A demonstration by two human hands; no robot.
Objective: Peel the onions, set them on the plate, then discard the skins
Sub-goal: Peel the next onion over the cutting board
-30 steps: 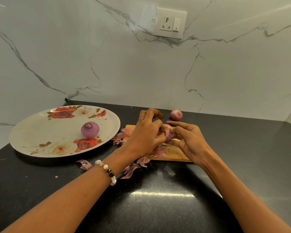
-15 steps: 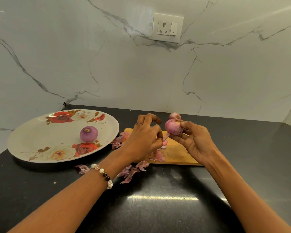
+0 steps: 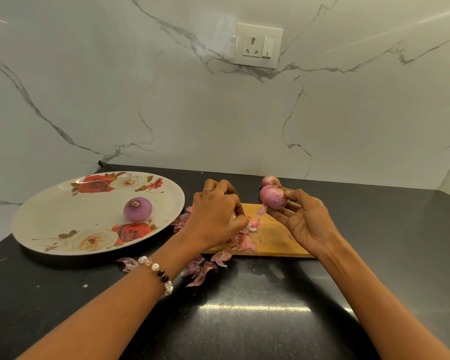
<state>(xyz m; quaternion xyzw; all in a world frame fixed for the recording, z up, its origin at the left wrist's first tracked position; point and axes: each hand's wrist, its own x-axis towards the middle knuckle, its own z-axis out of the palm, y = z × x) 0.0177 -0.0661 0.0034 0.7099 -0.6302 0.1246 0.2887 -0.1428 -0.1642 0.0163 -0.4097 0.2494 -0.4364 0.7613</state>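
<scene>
Mid-peel on onion no. 2 (image 3: 273,200): right hand (image 3: 300,222) pinches it above the board (image 3: 273,239), left hand (image 3: 216,213) curls on a skin scrap (image 3: 253,224). One peeled onion (image 3: 137,209) sits on plate (image 3: 50,216). Next, I'd say: drop scrap, strip the rest.

Three onions: one peeled onion (image 3: 137,209) on the single floral plate (image 3: 50,219) at nine o'clock, one held onion (image 3: 272,196), one far onion (image 3: 270,181) at twelve. One cutting board (image 3: 276,237). Many loose skins (image 3: 203,268).

Purple onion (image 3: 137,209) on rose-patterned cream plate (image 3: 50,216); black counter (image 3: 244,320); grey-veined white wall (image 3: 192,113)
</scene>
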